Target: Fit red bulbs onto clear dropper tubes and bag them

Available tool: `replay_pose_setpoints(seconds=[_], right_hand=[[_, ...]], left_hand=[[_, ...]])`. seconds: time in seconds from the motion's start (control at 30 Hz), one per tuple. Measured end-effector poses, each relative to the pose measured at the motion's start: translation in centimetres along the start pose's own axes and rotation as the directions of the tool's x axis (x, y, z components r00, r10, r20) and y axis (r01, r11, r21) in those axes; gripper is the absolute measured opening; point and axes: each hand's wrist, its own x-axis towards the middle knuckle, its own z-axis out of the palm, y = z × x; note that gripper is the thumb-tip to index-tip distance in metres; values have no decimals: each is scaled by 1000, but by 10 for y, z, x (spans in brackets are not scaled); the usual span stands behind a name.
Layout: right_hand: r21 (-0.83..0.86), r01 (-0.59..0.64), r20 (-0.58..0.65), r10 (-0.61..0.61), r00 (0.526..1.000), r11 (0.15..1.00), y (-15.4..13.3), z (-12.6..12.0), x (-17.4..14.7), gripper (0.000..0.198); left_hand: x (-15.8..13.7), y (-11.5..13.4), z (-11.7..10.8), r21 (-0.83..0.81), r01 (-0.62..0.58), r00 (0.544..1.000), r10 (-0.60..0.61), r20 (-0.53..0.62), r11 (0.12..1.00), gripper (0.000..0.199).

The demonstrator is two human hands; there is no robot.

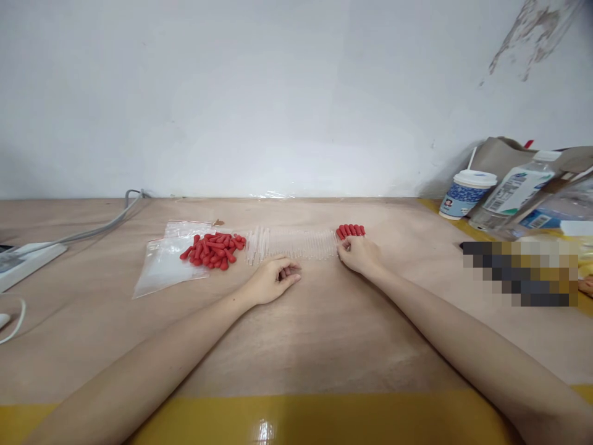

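Holding right hand point(359, 252) beside bulb row point(351, 230), fingertips together; can't make out if pinching anything. Curling left hand point(273, 280) loosely, thumb apart, near tubes point(319, 243) on table point(324, 334) beside bulb pile point(214, 250).

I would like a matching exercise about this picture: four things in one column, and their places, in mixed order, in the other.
Things
1. Loose heap of red rubber bulbs
2. Neat row of red rubber bulbs
3. Lidded paper cup
4. Left hand

Places
A. Next to the plastic bottle
B. Partly over the clear plastic bags
C. By the right hand
D. At the near side of the thin clear tubes

Pairs: 1-B, 2-C, 3-A, 4-D
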Motion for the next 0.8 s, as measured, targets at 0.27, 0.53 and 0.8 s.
replay_pose_setpoints(seconds=[0.27,0.53,0.8], right_hand=[[-78,12,278,10,961,997,-3,-33,-4,14],[-127,36,329,7,944,991,-3,-37,-7,22],[-120,211,-56,-219,974,970,-5,-17,-16,20]], left_hand=[[-1,-2,1,-3,-1,1000,1,5,1000,20],[-1,-1,0,4,1,1000,-1,15,1000,20],[2,-10,-15,247,34,957,40,-289,968,21]])
